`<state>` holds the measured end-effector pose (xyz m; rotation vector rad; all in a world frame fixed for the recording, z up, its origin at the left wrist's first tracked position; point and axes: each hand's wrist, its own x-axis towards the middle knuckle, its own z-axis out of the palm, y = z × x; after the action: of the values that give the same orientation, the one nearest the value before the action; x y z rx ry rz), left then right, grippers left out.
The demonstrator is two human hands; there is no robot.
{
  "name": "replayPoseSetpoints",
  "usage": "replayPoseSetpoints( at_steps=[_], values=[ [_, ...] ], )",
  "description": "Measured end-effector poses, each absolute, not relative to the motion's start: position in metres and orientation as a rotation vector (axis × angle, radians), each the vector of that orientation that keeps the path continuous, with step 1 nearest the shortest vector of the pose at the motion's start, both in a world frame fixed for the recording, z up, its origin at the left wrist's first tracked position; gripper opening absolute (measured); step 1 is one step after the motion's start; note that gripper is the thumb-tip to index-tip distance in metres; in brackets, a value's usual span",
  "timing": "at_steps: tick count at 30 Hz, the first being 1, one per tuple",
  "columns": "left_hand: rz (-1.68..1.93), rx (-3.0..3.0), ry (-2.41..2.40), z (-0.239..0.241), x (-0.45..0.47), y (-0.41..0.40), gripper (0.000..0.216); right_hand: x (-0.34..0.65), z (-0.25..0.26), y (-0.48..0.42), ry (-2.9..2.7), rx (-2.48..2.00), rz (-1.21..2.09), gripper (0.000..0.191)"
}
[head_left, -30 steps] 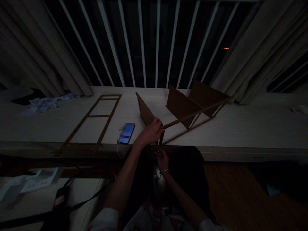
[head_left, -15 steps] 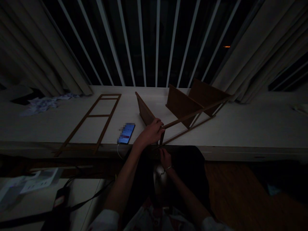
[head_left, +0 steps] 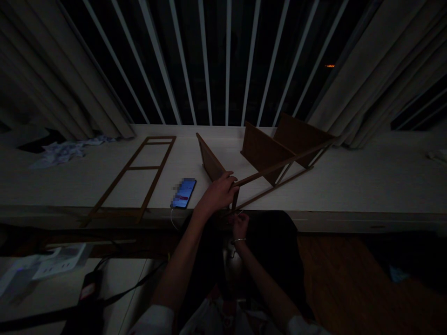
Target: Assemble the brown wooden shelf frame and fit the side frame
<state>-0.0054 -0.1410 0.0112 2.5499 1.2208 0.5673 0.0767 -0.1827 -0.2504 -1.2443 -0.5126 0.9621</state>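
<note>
A partly assembled wooden shelf (head_left: pixel 268 172) lies on its side, with upright boards joined to a ladder-like side frame. Its near-left corner is in the grip of my left hand (head_left: pixel 220 190), fingers curled over the wood beside the left board (head_left: pixel 210 160). Just below that corner, at the sill's edge, my right hand (head_left: pixel 240 225) is closed in a pinch. A thin pale sliver shows at its fingertips, too small and dark to name. A separate wooden ladder-shaped frame (head_left: pixel 127 190) lies flat to the left.
A lit phone (head_left: pixel 184 193) with a white cable lies on the white window sill (head_left: pixel 366 186), left of my left hand. Barred window and curtains (head_left: pixel 370 79) stand behind. Crumpled cloth (head_left: pixel 63 151) lies far left. A black strap (head_left: pixel 132 288) crosses the pale surface at lower left.
My right hand has turned at the wrist and its fingers have shifted slightly near the shelf's lower corner. My left hand and the shelf stay in place.
</note>
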Motion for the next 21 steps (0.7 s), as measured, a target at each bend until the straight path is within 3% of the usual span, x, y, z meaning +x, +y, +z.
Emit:
replayPoseSetpoints(
  at_steps=[21],
  values=[
    [0.542, 2.560, 1.275, 0.012, -0.004, -0.145, 0.029, 0.112, -0.238, -0.203, -1.219, -1.537, 0.691, 0.027]
  ],
)
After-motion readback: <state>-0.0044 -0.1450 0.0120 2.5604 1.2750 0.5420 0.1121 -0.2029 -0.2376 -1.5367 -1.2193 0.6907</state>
